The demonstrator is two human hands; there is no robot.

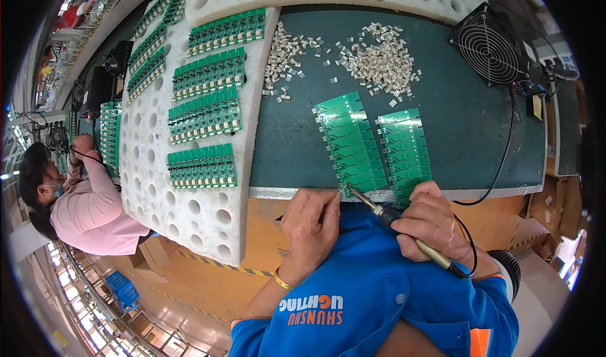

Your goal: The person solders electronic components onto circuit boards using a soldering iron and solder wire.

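Observation:
My right hand [432, 221] grips a soldering iron [379, 212] whose tip touches the near corner of a green circuit-board strip [350, 142] on the dark green mat [467, 123]. My left hand [310, 221] is closed beside the tip, pinching what looks like a thin solder wire at the same corner. A second green strip [405, 149] lies right of the first, its near end under my right hand.
Loose piles of small metal-pinned components [379, 57] lie at the back of the mat. A white perforated foam tray [189, 212] on the left carries several finished green boards [202, 166]. A small black fan [487, 51] stands at back right. A person in pink [88, 209] sits left.

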